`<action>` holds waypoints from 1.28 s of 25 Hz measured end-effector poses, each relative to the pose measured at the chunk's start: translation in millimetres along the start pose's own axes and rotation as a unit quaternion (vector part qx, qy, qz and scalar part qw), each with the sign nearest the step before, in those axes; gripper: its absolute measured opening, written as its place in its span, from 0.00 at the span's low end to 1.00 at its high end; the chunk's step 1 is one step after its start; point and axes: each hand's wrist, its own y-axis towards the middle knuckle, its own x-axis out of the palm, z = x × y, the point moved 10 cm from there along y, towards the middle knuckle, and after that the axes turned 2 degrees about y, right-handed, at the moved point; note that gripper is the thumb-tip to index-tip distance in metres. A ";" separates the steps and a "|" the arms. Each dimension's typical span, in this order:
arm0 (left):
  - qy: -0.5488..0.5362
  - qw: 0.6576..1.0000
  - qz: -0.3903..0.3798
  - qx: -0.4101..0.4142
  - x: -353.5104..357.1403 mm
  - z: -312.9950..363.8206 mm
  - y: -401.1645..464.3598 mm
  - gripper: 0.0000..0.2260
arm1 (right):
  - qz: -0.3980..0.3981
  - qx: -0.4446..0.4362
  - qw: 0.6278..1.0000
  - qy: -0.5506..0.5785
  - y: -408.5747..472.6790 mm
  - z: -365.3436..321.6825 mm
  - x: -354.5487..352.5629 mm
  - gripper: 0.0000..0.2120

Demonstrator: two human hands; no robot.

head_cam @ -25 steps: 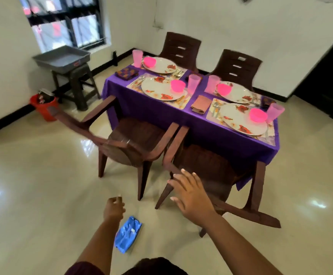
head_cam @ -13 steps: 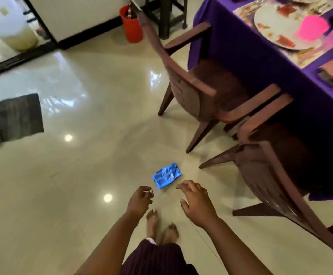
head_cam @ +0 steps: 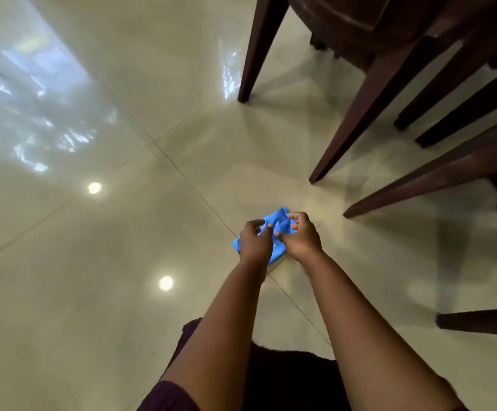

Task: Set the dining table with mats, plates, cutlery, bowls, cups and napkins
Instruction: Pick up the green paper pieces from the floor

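A crumpled blue plastic packet (head_cam: pixel 278 217) lies on the glossy tiled floor, just in front of the chair legs. Both my arms reach straight down to it. My left hand (head_cam: pixel 254 241) hovers over the packet's left half with its fingers bent and apart, touching or almost touching it. My right hand (head_cam: pixel 302 237) has its fingers curled over the packet's far edge and its thumb pressed on top, pinching it. The packet still rests on the floor. The dining table and its settings are out of view.
Dark brown chair legs (head_cam: pixel 356 114) slant down at the upper right, and another chair's legs (head_cam: pixel 419 185) run close to the right of my hands. A further leg (head_cam: pixel 478 320) juts in at the right edge. Shiny floor tiles (head_cam: pixel 93 262) spread to the left.
My view has dropped from the set table to the floor. Both hands went down to the blue packet, and my right hand now closes on it.
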 end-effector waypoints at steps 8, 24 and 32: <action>0.406 0.859 -0.068 0.303 103.3 1.1 94.1 0.18 | 0.059 0.169 0.940 0.290 99.0 142.9 28.5 0.17; 0.450 0.888 -0.012 0.096 83.1 -52.3 185.0 0.45 | 0.033 0.252 0.911 0.325 128.9 186.6 70.8 0.25; 0.492 0.868 -0.042 0.059 71.2 -55.2 174.5 0.36 | -0.027 0.208 0.890 0.405 119.9 162.2 110.6 0.19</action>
